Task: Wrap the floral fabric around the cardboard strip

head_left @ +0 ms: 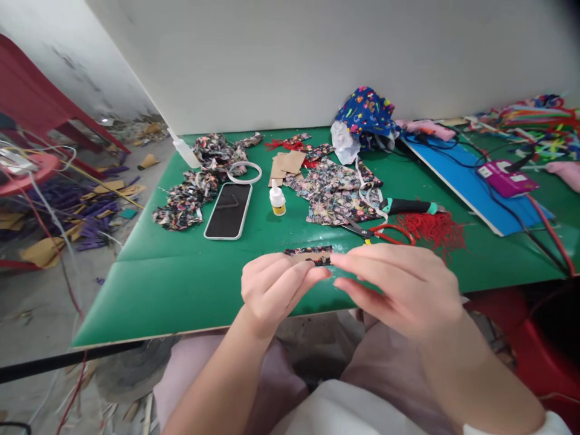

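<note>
A small strip of cardboard edged with dark floral fabric sits just over the table's near part. My left hand is closed on its left end, with the thumb in front and the fingers partly behind. At the strip's right end is my right hand; its fingertips are close to or touching the edge. The thumb of that hand stands apart from the fingers, and no held object shows between them. Beyond the hands stands a small white glue bottle with a yellow label. Red-handled scissors lie behind my right hand.
On the green table lie a phone, a white ring, cardboard pieces, floral fabric and gathered fabric. A utility knife, red shreds, a blue board and cables are at right.
</note>
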A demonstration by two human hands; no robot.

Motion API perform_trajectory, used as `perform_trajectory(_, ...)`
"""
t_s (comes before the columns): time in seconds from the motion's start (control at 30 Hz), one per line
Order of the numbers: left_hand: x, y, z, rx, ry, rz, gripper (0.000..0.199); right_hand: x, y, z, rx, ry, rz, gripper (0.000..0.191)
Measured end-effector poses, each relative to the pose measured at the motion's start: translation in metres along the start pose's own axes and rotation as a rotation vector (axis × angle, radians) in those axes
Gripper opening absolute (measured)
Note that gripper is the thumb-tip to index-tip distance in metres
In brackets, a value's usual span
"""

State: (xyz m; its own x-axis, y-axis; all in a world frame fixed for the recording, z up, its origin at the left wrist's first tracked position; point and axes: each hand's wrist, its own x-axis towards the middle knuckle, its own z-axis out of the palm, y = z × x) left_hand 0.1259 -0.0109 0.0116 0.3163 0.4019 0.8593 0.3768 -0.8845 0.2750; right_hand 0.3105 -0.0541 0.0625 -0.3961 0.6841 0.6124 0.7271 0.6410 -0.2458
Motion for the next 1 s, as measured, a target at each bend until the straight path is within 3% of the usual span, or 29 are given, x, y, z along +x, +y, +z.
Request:
perform_trajectory(0.17,0.003,0.0,0.001,-0.03,-0.008,-0.009,0.008,-0.002,-0.003,0.009,-0.046,-0.002,-0.106,0.026)
perform_trajectory(0.23,0.003,0.001,0.002,-0.017,-0.007,-0.012,0.007,-0.004,-0.001,0.015,-0.066,0.019,-0.103,0.027)
perform_trajectory(0.43,0.001,0.002,0.005,-0.023,0.024,-0.06,0.028,-0.004,0.001,0.019,-0.053,0.032,-0.023,0.02)
perform_trajectory(0.67,0.005,0.003,0.003,-0.082,0.006,-0.08,0.021,-0.001,0.007,0.012,0.093,-0.015,0.061,0.018)
perform_trajectory(1.0,0.009,0.007,0.003,0.007,-0.111,-0.146,0.009,-0.004,0.006,0.015,-0.092,-0.059,-0.029,0.011)
